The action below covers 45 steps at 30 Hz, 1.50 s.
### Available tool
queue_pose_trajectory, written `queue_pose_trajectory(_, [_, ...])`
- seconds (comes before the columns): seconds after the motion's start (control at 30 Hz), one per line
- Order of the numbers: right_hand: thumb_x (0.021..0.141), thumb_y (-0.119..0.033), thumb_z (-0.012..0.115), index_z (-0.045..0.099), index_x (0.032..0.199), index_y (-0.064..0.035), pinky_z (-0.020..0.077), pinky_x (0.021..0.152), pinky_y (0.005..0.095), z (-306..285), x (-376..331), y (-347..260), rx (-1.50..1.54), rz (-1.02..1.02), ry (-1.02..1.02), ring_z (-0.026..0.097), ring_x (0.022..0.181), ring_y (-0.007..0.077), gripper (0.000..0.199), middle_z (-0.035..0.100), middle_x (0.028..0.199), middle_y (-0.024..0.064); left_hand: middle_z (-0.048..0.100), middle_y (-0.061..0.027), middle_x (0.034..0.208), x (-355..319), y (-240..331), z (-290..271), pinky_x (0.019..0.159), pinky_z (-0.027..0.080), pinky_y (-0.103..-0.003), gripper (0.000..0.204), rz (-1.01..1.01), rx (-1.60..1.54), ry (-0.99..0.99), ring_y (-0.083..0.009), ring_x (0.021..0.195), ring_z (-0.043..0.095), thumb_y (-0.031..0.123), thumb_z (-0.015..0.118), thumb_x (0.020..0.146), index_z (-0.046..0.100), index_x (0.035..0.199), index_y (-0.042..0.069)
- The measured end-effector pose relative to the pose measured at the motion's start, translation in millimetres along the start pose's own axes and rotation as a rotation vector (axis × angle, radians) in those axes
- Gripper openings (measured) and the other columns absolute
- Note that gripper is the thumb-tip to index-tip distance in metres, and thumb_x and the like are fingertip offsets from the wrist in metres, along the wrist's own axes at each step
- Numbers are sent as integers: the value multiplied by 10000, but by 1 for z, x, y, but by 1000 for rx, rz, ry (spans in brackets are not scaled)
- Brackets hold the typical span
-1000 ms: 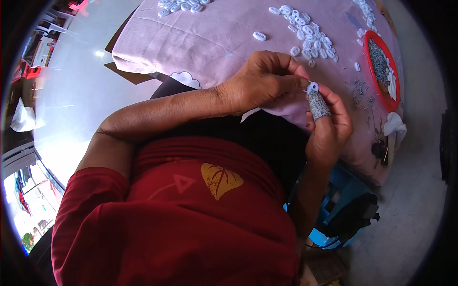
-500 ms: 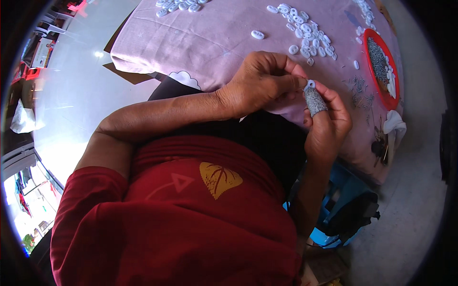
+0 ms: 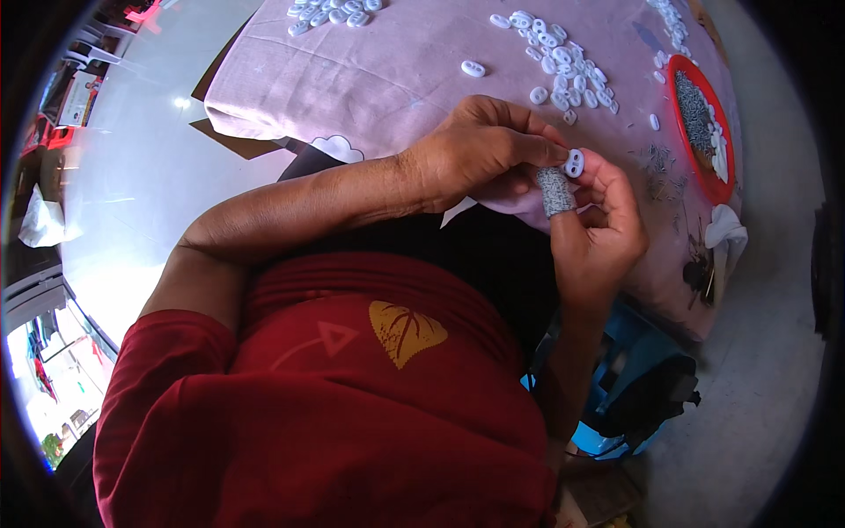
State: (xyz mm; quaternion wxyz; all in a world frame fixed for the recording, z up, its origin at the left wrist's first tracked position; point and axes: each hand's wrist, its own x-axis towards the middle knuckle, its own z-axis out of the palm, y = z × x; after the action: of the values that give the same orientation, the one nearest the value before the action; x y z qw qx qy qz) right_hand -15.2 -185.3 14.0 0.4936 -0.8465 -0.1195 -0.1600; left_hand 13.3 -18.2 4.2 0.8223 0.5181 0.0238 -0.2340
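A small white oval plastic piece with two holes (image 3: 575, 164) is held up between my two hands, over the near edge of the table. The thumb and forefinger of my left hand (image 3: 493, 151) are closed at its left side. The curled fingers of my right hand (image 3: 609, 211) press its right side from behind. A grey speckled wrap (image 3: 555, 192) covers my right thumb, which stands a little below the piece. Whether anything smaller is between my left fingertips is hidden.
More white oval pieces (image 3: 563, 63) are heaped on the pink cloth-covered table (image 3: 396, 79). A red tray (image 3: 729, 180) at the right holds small grey metal screws or pins and white parts. Loose metal bits (image 3: 662, 167) and a white cloth (image 3: 725, 229) lie near it.
The white piece has turned so that its flat two-holed side now shows. My wrapped right thumb has moved left and down, off the piece.
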Motion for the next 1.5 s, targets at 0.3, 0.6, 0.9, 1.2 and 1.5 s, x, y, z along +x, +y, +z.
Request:
queue_pose_trajectory(0.3, [721, -18, 747, 671, 1018, -24, 473, 500, 273, -2, -2, 0, -219, -140, 24, 600, 602, 148, 306, 639, 787, 58, 675, -39, 860, 4, 0, -3, 590, 513, -184, 194, 27, 52, -118, -77, 678, 622, 147, 677, 901, 677, 1032, 3])
queue_pose_trajectory(0.6, [736, -45, 727, 656, 1067, -14, 506, 599, 347, -10, -1, 0, -367, -288, -83, 615, 694, 262, 339, 599, 796, 107, 653, -1, 786, 3, -2, -6, 569, 491, -167, 236, 108, 243, -203, -38, 637, 585, 266, 653, 942, 698, 951, 35])
queue_pose_trajectory(0.9, [785, -115, 716, 622, 1140, 9, 515, 670, 411, -14, 6, -1, -470, -401, -153, 630, 769, 319, 388, 607, 855, 139, 648, 12, 762, -1, -4, -2, 565, 480, -168, 221, 128, 194, -136, -25, 624, 572, 268, 660, 938, 703, 907, 54])
queue_pose_trajectory(1.2, [763, -67, 668, 609, 1072, 11, 506, 665, 423, -15, 9, -6, -596, -368, -242, 619, 767, 331, 324, 579, 841, 151, 652, 18, 776, 0, -5, -2, 576, 481, -166, 216, 125, 195, -132, -22, 641, 573, 273, 664, 934, 708, 914, 62])
queue_pose_trajectory(1.5, [731, -24, 626, 615, 1041, 26, 499, 653, 431, -16, 12, -11, -595, -362, -293, 610, 746, 338, 314, 561, 805, 154, 663, 23, 805, 1, -5, -4, 608, 501, -164, 164, 55, 118, -132, -26, 671, 583, 218, 677, 919, 713, 926, 58])
